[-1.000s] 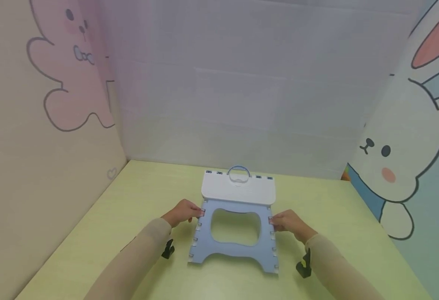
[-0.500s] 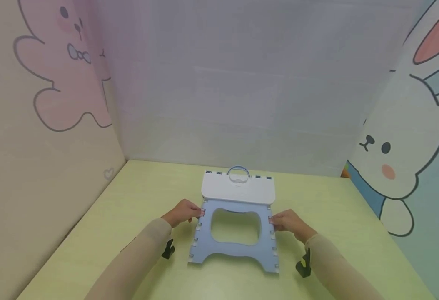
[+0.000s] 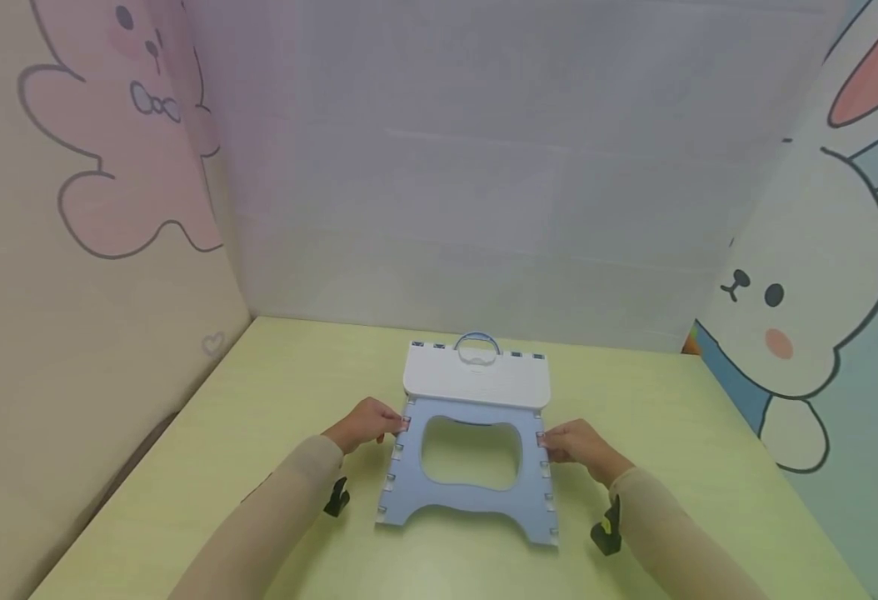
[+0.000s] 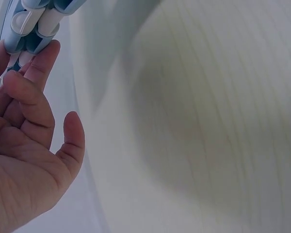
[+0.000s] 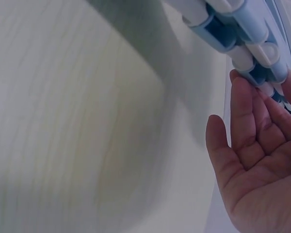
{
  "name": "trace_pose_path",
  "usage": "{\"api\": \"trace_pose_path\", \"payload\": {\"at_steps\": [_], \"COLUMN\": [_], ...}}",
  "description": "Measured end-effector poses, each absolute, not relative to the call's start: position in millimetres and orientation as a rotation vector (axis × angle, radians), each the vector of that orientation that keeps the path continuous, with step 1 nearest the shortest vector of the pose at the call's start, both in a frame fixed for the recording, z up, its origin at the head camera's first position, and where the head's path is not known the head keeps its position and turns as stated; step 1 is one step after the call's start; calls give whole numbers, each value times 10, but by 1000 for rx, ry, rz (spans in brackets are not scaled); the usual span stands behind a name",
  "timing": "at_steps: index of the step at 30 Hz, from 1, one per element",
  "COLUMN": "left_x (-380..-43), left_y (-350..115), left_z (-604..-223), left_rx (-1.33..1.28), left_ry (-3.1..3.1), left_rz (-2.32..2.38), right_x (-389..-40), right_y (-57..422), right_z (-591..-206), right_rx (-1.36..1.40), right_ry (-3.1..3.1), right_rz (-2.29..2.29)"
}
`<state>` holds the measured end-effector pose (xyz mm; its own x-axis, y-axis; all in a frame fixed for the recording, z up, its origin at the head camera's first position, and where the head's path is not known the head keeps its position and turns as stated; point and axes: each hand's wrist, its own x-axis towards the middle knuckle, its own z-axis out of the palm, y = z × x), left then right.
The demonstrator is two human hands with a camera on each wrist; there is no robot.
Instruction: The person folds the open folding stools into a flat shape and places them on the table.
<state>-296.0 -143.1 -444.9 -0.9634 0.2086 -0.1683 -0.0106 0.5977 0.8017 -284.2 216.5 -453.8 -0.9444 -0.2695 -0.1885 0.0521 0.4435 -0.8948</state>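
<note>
A folding step stool (image 3: 461,497) with pale blue legs, a white top and a blue carry handle (image 3: 476,339) is in the middle of the head view. My left hand (image 3: 367,423) pinches its left side edge just under the white top, and my right hand (image 3: 583,446) pinches the right edge at a similar height. In the left wrist view, thumb and fingers meet on the blue and white hinge knuckles (image 4: 31,26), with the little finger free. The right wrist view shows the same kind of pinch on the hinge knuckles (image 5: 257,56) of the other side.
A pale yellow-green wooden table (image 3: 289,367) lies under the stool. Behind it hangs a plain whitish sheet (image 3: 476,183). Side panels carry a pink bear drawing (image 3: 132,167) on the left and a white rabbit (image 3: 791,308) on the right. Black clips (image 3: 607,529) hang by both wrists.
Both hands keep their hold and the stool stays in place. Only the camera view shifts slightly, and the left panel drawing slides a little left and up.
</note>
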Motion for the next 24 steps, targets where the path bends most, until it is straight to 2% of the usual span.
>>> {"api": "trace_pose_path", "payload": {"at_steps": [24], "left_x": [-2948], "left_y": [-1385], "left_z": [-4535], "left_rx": [84], "left_ry": [2586], "left_rz": [1243], "right_x": [-2840], "right_y": [2186], "right_z": [-4647], "right_rx": [-173], "right_ry": [2347], "right_rz": [-1510]}}
